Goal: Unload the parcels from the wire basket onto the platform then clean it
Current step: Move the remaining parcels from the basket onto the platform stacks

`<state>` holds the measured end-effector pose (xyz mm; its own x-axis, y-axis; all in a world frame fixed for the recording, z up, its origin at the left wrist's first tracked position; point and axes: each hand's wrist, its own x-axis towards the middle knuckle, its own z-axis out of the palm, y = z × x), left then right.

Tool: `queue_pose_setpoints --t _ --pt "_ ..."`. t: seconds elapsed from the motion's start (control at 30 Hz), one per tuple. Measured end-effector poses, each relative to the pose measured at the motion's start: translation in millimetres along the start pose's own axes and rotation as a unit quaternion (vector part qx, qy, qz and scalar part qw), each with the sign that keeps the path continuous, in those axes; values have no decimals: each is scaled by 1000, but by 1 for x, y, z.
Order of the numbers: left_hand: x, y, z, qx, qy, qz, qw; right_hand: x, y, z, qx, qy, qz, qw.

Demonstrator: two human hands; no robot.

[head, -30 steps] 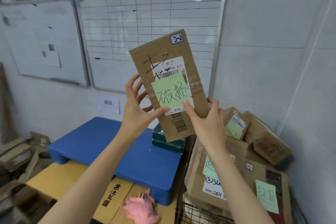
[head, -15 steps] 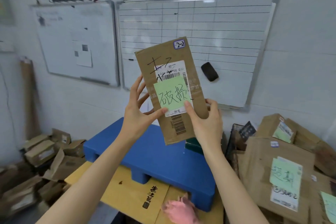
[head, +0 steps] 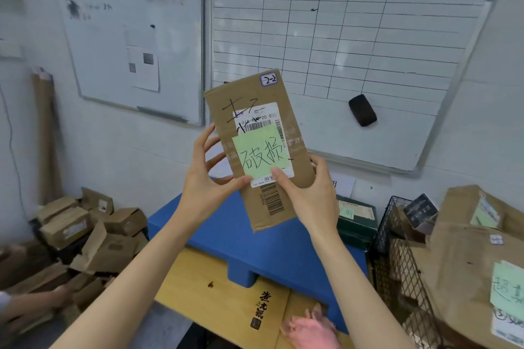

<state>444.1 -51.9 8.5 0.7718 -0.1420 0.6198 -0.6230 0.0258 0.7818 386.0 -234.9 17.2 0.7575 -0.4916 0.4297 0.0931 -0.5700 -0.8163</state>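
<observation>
Quick tally. Two whiteboards on the wall: plain whiteboard [head: 133, 45] upper left, gridded whiteboard [head: 354, 51] upper right, with one black eraser [head: 362, 109] on it. One blue platform [head: 269, 252], one wire basket [head: 402, 272], one pink cloth [head: 310, 330] at the bottom. Two hands, left hand [head: 204, 187] and right hand [head: 309, 193], gripping one cardboard parcel [head: 221, 105]. Four green notes [head: 261, 154] [head: 346, 211] [head: 485, 214] [head: 507, 286]. The loose boxes [head: 85, 235] at lower left are too jumbled to count.

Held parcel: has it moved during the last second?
Yes, leftward: the parcel earlier overlapped the dark green box on the blue platform; now that box shows clear to its right, though the camera also turned.
</observation>
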Motion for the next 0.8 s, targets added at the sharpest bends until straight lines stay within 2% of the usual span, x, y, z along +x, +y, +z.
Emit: queue_pose_setpoints --t 0.27,0.57,0.67,0.8 --pt "24 -53 -53 29 51 -52 997 37 18 69 34 -81 -20 996" --pt "106 -99 -93 66 120 -65 989 125 39 134 63 -133 -27 989" --pt "131 -116 -91 81 122 -82 986 158 49 146 56 -129 -29 990" --pt "154 -149 -84 90 136 -93 982 191 61 165 70 -78 -35 994"
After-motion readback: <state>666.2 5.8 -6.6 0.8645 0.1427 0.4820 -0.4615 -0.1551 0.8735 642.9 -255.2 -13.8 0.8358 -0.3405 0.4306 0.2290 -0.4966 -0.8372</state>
